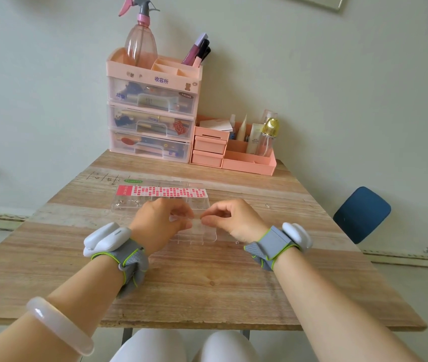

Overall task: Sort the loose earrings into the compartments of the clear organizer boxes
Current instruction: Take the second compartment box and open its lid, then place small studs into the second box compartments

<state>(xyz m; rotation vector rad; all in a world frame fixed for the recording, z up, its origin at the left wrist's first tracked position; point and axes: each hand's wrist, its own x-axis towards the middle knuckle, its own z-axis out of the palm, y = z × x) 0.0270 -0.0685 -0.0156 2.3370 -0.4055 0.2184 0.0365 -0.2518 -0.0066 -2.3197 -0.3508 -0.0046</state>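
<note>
- The earrings we can make out are tiny metallic bits lying in the left compartments of the far organizer box, just above frame centre; a speck right of that box may be another loose one.
- We judge them very light, hard, slippery and easily lost, so we pinch each with fingertip pads by the body or post.
- The near organizer box lies at frame centre between our hands; thin clear plastic, probably light and apt to slide, best held by its rim.
- Our left hand curls over that box's left part, seemingly gripping it.
- Our right hand has its fingers drawn into a narrow pinch over the box; what it pinches is too small to tell.
- Both boxes rest on the wooden worktop; pink drawer units stand at the upper middle.
</note>
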